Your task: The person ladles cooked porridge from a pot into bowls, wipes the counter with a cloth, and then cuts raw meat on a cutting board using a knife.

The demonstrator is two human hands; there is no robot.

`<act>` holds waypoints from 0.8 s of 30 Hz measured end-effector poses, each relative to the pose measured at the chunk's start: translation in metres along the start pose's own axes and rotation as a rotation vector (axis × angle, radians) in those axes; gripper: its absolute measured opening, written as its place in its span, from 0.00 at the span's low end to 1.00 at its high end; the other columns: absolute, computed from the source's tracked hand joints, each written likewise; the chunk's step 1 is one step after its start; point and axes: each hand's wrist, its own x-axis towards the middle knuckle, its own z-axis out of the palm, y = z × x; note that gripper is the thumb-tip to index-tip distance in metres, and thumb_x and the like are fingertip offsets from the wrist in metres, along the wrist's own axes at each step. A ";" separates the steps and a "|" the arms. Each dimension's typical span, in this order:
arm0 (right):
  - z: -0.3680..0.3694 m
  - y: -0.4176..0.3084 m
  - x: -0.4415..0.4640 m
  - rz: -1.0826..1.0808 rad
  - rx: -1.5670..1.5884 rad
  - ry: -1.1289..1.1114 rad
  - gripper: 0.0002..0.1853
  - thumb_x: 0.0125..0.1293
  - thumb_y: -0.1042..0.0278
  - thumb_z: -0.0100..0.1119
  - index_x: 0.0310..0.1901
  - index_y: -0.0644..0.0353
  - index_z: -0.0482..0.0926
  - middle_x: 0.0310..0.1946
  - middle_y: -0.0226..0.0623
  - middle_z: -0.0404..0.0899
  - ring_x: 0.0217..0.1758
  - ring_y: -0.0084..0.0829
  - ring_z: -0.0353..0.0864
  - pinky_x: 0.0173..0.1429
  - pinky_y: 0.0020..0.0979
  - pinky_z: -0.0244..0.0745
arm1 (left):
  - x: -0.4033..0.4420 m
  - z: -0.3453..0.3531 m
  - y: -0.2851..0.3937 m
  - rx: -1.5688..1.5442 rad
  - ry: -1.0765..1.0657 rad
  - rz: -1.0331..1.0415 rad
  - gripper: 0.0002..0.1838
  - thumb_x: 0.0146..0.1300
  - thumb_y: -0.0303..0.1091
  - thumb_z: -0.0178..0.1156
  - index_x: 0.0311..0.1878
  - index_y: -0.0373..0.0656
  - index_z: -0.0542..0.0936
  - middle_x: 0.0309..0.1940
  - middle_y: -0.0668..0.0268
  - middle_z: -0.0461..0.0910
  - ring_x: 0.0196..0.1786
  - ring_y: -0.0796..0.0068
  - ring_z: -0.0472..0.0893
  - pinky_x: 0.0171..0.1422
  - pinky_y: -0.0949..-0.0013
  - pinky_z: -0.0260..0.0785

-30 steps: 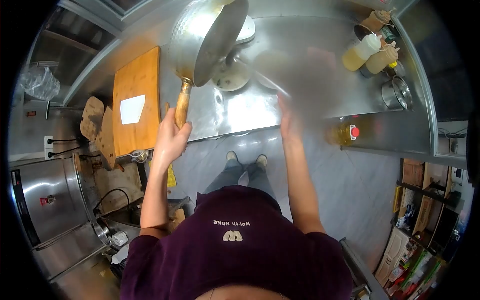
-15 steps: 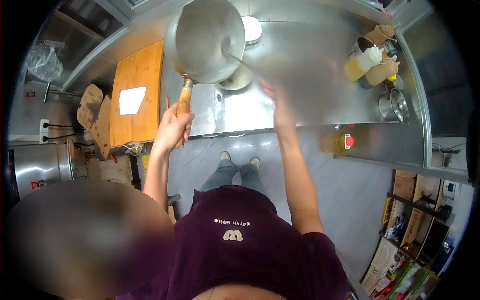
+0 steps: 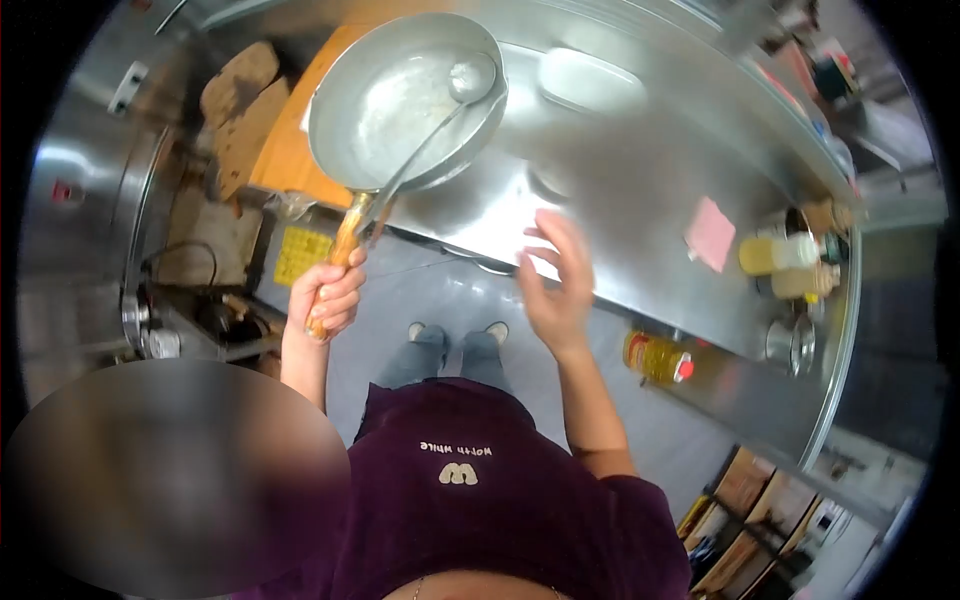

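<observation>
My left hand (image 3: 328,296) is wrapped round the wooden handle of a metal wok (image 3: 385,120), which it holds up above the counter's left part. A ladle (image 3: 468,78) lies in the wok, its bowl near the far right rim. The ladle's handle crosses the near rim and ends close by the wok's handle, short of my left fingers. Apart from the wok, my right hand (image 3: 562,285) hovers near the counter's front edge with its fingers spread and nothing in them.
The steel counter (image 3: 640,190) carries a white tray (image 3: 590,80), a pink cloth (image 3: 711,235), squeeze bottles (image 3: 775,255) and a metal pot (image 3: 790,343). A wooden board (image 3: 290,150) lies partly behind the wok. Below the front edge stands an oil bottle (image 3: 655,358).
My right hand has let go of the ladle, which now rests in the wok with its handle swung towards my left hand. The view has turned, and the wok is nearer the board.
</observation>
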 end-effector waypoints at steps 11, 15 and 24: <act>0.117 0.030 -0.047 0.389 0.085 -0.282 0.13 0.65 0.71 0.50 0.49 0.67 0.71 0.35 0.38 0.76 0.33 0.22 0.73 0.40 0.22 0.72 | -0.282 -0.048 0.007 0.188 0.347 0.753 0.10 0.59 0.29 0.49 0.43 0.42 0.64 0.14 0.77 0.61 0.08 0.88 0.57 0.08 0.81 0.51; 0.246 0.003 -0.068 0.283 0.178 -0.507 0.12 0.66 0.72 0.47 0.48 0.67 0.71 0.33 0.37 0.75 0.32 0.22 0.72 0.40 0.23 0.71 | -0.394 -0.096 0.022 0.186 0.539 1.011 0.09 0.58 0.30 0.51 0.42 0.43 0.66 0.14 0.78 0.60 0.09 0.89 0.56 0.09 0.82 0.47; 0.478 -0.119 -0.204 0.325 0.300 -0.917 0.09 0.66 0.73 0.47 0.45 0.66 0.72 0.31 0.38 0.77 0.30 0.22 0.76 0.36 0.23 0.72 | -0.709 -0.154 0.097 0.156 0.639 1.389 0.07 0.59 0.31 0.50 0.40 0.43 0.68 0.16 0.78 0.60 0.13 0.90 0.59 0.10 0.84 0.50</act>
